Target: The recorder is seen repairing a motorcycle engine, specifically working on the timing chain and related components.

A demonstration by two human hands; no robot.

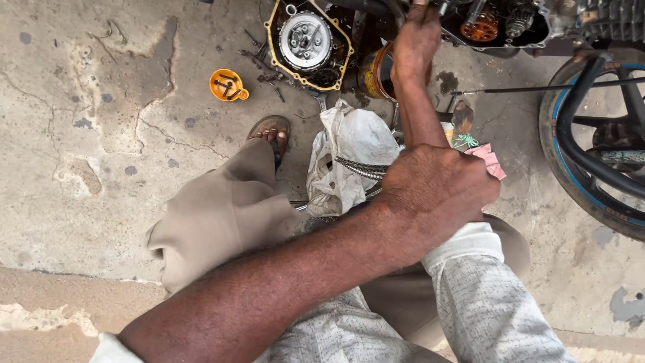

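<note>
At the bottom of the frame two forearms cross, coming out of rolled sleeves of pale, finely printed cloth. The left hand (437,188) sits at centre right, closed into a fist with the knuckles up, pressed against the other forearm near the elbow; what it grips, if anything, I cannot tell. From under it the right arm runs straight up the frame, and the right hand (415,37) at the top edge is curled around some part at the open engine (500,23), a dark metal casing with an orange-brown gear and a toothed sprocket showing; the fingers are cut off by the frame edge, so the exact grip is unclear. Left of centre a bent knee in creased khaki trousers (215,215) leads up to a sandalled foot (272,134). Beside it lies a crumpled white plastic bag (353,148), with a length of steel chain (363,168) across its lower part. Further up, a clutch cover (309,44) with a yellowish gasket rim and a round silvery clutch inside rests on the rough, cracked, stained concrete floor (101,168), loose bolts scattered about it. To its left stands a small orange plastic cap (227,85) holding screws. A black tyre with a blue-striped rim (571,168) fills the right edge.
</note>
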